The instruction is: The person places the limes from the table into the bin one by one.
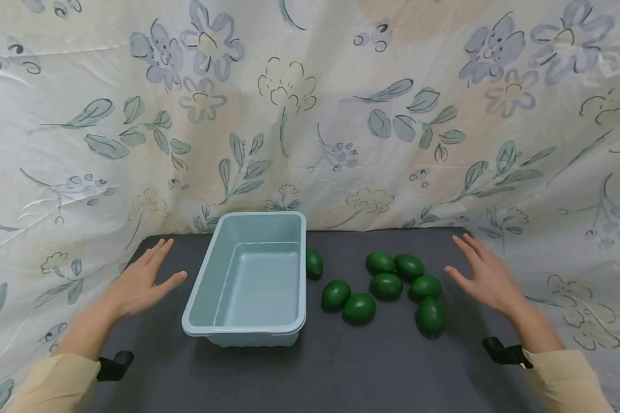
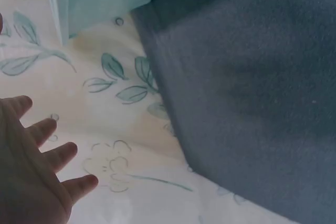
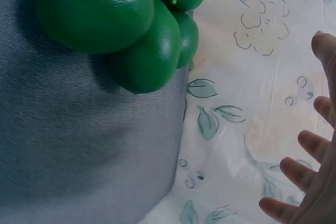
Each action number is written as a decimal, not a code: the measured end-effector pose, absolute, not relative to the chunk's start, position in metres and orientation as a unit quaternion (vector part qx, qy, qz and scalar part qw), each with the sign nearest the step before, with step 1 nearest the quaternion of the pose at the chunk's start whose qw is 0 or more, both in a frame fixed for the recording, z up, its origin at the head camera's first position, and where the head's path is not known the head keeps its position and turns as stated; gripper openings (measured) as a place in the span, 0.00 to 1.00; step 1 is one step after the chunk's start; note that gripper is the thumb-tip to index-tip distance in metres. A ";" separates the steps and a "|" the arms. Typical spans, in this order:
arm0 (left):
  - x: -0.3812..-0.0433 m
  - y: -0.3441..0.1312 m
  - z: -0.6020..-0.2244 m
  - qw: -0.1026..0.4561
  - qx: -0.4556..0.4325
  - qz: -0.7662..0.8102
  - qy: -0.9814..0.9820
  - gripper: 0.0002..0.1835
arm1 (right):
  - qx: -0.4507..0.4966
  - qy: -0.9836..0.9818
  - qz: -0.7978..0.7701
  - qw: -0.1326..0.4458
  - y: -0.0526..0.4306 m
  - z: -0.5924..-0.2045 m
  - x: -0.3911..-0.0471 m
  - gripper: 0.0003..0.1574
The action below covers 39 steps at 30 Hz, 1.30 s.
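Note:
A pale blue-green plastic basin [image 1: 266,275] stands on the dark table, left of the middle, with nothing inside it. Several dark green fruits, avocados or limes by their look, lie to its right; one fruit [image 1: 431,316] is nearest the right side, and another [image 1: 314,264] is partly hidden by the basin's wall. My left hand [image 1: 140,282] hovers left of the basin, fingers straight and thumb spread, touching nothing. On the far right my right hand [image 1: 483,272] is held the same way, beside the fruits but apart from them. In the right wrist view its fingers [image 3: 299,174] are spread.
A dark grey cloth covers the table [image 1: 361,367]. Behind and around it hangs a pale floral sheet [image 1: 310,115]. Each wrist carries a black strap mount [image 1: 115,366] below a beige sleeve [image 1: 57,381].

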<state>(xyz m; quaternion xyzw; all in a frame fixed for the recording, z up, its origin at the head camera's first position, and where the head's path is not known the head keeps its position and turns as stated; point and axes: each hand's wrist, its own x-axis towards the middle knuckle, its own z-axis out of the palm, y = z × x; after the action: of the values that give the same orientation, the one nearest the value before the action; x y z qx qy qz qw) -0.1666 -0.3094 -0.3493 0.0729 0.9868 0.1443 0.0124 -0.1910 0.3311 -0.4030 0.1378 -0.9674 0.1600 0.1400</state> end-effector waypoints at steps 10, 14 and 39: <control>-0.164 -0.308 -0.357 0.003 0.067 0.228 0.971 0.46 | 0.127 -0.943 0.231 0.203 0.328 -0.426 -0.177 0.44; -0.164 -0.306 -0.359 0.002 0.057 0.245 0.968 0.45 | 0.106 -0.940 0.248 0.208 0.325 -0.432 -0.171 0.43; -0.164 -0.292 -0.383 -0.009 0.016 0.401 0.916 0.35 | 0.047 -0.945 0.295 0.135 0.309 -0.471 -0.145 0.42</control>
<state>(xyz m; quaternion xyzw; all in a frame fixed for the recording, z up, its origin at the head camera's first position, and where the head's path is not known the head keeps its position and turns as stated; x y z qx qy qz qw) -0.1642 -0.2919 -0.3826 0.0161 0.9158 0.4012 -0.0092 -0.1449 0.3092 -0.4714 0.0474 -0.9446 0.2951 0.1355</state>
